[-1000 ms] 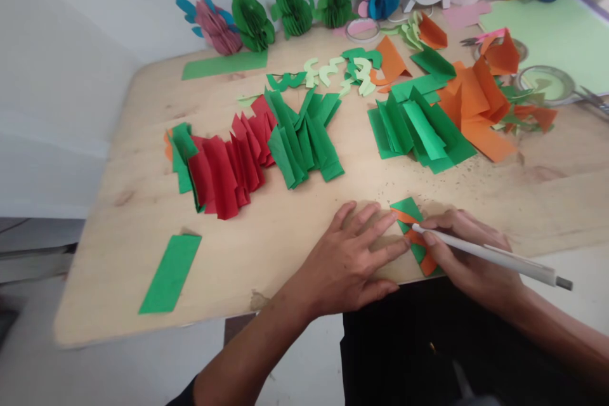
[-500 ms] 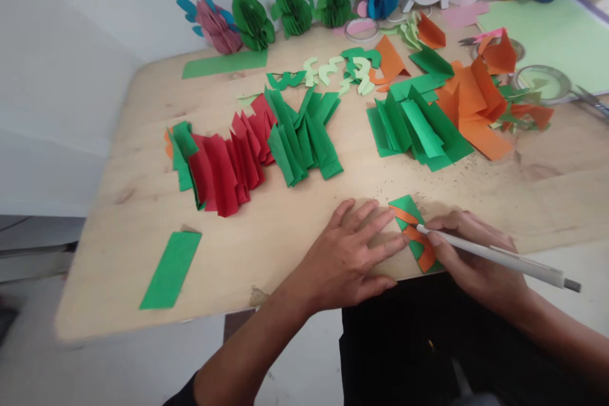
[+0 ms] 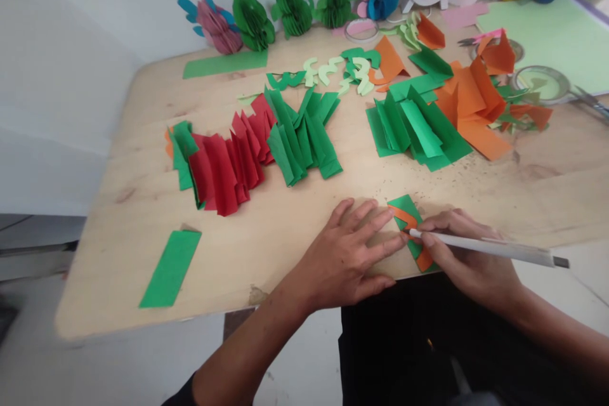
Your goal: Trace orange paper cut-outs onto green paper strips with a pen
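Head view: the left hand (image 3: 349, 260) rests spread and unclenched, fingertips at the edge of an orange cutout (image 3: 404, 216), which lies on a green paper piece (image 3: 405, 201) near the table's (image 3: 118, 235) front edge. The right hand (image 3: 483, 276) grips a white pen (image 3: 499, 250), tip beside the cutout. For clean tracing, firm fingertip pressure and a tip hugging the outline seem best. I can read no brand, label or writing.

we hold our left hand (image 3: 349, 260) palm down, fingers spread towards two o'clock, thumb towards three. our right forearm (image 3: 556, 325) slants in from four o'clock, our right hand (image 3: 469, 260) aiming at ten, thumb and forefinger in a pinch.
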### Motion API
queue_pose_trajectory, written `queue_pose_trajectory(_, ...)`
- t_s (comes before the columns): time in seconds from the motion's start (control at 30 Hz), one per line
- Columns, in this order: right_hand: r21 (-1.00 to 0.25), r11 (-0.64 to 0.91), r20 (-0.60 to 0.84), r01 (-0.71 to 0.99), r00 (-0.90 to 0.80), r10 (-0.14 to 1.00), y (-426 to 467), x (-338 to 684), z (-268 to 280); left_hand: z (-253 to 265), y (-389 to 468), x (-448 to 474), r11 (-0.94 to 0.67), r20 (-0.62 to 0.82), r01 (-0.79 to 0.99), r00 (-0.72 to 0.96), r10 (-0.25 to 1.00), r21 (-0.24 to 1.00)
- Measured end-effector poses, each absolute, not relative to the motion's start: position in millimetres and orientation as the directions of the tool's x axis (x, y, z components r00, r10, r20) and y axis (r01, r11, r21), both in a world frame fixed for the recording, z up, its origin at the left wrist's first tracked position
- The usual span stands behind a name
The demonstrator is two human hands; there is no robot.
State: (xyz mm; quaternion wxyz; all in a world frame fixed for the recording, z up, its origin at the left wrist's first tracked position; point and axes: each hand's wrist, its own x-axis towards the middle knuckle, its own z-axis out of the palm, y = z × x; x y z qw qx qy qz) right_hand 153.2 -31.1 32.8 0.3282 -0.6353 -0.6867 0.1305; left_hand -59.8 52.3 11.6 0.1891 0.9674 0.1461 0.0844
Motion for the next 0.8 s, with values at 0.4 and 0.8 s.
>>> queue_pose_trajectory(0.4, -0.586, 0.165, 0.29, 0.793, 0.015, 0.957, -30.5, 152.1, 34.3, 12.7, 51.4, -59.8, -0.885, 0.107, 0.258, 0.941, 0.321, 0.389)
queue_pose_trajectory(0.8, -0.581, 0.118, 0.289, 0.805, 0.069, 0.955, -32.0, 158.9, 31.1, 12.8, 50.8, -60.1, -0.879, 0.11, 0.261, 0.938, 0.328, 0.4)
